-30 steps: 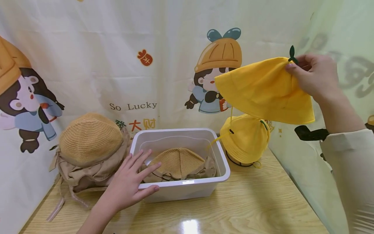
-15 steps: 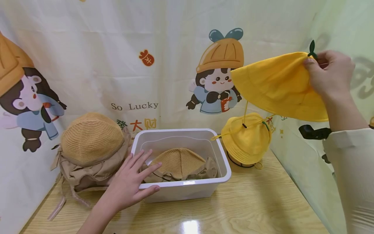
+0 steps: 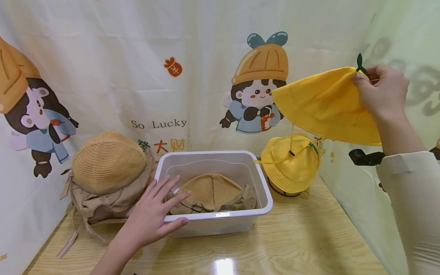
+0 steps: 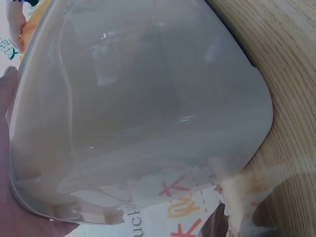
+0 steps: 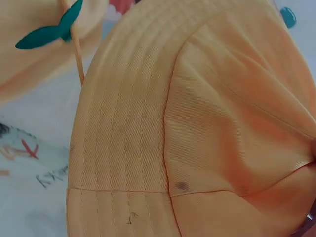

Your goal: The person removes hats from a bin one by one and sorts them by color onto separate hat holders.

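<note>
Above and right of the white plastic tub, the right hand pinches a yellow cloth brimmed hat by its peak, fingers curled in, beside its dark green leaf tip. The left hand rests on the tub's front-left rim, fingers spread and straight, gripping nothing. Inside the tub lies a tan straw hat with brown cloth brim. The step seems to be moving the yellow hat; next probably calls for lowering it, minding its dangling yellow cord.

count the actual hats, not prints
4: a yellow hat in the right hand, another yellow hat right of the bin, a straw hat inside, another straw hat left of it. More may hide underneath.
</note>
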`<act>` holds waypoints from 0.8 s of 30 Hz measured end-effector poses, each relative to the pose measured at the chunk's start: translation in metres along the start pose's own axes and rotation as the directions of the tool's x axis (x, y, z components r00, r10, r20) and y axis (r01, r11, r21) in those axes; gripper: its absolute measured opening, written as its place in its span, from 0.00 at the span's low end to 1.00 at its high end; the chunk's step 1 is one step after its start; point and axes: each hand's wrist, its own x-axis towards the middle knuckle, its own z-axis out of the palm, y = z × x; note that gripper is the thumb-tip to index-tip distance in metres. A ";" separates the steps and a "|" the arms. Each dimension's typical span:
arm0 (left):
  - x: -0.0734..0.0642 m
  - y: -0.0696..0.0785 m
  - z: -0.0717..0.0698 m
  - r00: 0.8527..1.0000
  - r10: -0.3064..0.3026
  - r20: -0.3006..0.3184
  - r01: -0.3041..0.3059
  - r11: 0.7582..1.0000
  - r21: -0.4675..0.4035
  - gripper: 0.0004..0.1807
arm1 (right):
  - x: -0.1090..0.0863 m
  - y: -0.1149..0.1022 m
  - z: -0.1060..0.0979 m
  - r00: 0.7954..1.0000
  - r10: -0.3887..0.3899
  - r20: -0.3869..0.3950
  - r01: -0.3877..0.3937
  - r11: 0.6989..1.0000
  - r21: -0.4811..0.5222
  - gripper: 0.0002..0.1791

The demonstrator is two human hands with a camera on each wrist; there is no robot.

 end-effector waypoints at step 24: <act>0.000 0.000 -0.001 1.000 -0.012 0.022 0.012 1.000 -0.010 0.37 | -0.008 0.007 0.023 0.987 0.142 -0.075 -0.129 0.979 0.159 0.04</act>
